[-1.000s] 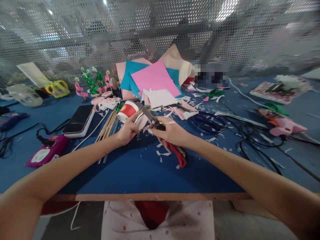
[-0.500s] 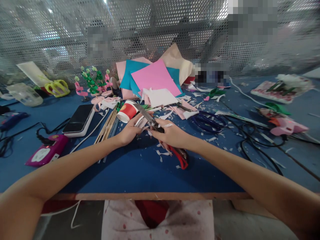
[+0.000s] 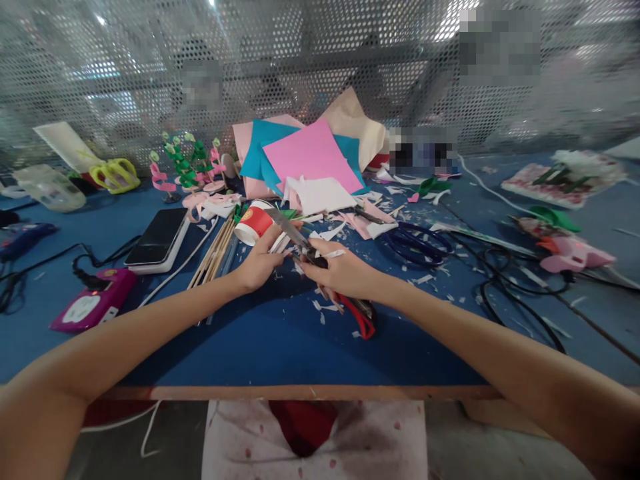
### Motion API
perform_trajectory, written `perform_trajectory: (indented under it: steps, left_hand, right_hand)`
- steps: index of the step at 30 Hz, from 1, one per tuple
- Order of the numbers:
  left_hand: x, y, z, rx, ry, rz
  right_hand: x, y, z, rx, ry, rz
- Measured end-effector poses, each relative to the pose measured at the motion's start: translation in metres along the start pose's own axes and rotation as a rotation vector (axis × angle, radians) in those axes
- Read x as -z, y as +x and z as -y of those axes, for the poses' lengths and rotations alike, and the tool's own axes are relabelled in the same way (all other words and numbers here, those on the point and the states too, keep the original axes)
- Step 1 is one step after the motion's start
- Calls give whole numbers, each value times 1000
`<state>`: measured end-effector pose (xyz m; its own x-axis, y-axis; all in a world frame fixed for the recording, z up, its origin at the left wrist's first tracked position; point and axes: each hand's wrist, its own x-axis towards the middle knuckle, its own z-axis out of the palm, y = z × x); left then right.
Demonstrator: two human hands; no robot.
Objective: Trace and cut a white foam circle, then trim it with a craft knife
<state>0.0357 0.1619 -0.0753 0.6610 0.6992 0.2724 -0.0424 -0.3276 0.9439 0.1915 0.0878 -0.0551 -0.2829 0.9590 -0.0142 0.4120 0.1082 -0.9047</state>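
My right hand (image 3: 347,270) is closed around large scissors (image 3: 289,229). Their grey blades point up and to the left, and a red handle loop shows below the hand. In my left hand (image 3: 257,268) is a narrow white piece (image 3: 278,243), maybe paper or felt, pinched beside the blades. Part of it is hidden by the fingers and the scissors. Just beyond that hand a red and white paper cup (image 3: 254,223) lies on its side. Thin wooden sticks (image 3: 213,253) lie to its left.
Pink (image 3: 315,157) and blue sheets are piled at the back, against a perforated metal screen (image 3: 310,60). White scraps (image 3: 327,307) litter the table. Left are a white device with a dark screen (image 3: 156,239) and a purple box (image 3: 93,300); right, black cables (image 3: 493,273) and a pink glue gun (image 3: 577,253).
My left fingers have folded in around the white piece, where the index finger was stretched along the blade before. The scissors have shifted slightly; the right hand stays nearly in place.
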Motion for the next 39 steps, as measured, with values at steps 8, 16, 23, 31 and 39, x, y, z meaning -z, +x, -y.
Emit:
perform_trajectory:
  steps: [8,16,23,31,39]
  left_hand:
    - [1,1,7,-72,85,74]
    - [2,0,7,-57,67,48]
    - [1,2,10,-73,89,27]
    - [4,1,13,-147,211,112]
    - [3,3,15,-122,186,28]
  right_hand:
    - [-2,0,-1,25,-20,8]
    - [-6,0,2,33,-89,-65]
    - [-7,-1,1,10,-124,-70]
    - [-7,-1,6,-12,-147,-50]
    - [-8,-1,8,-1,-202,-89]
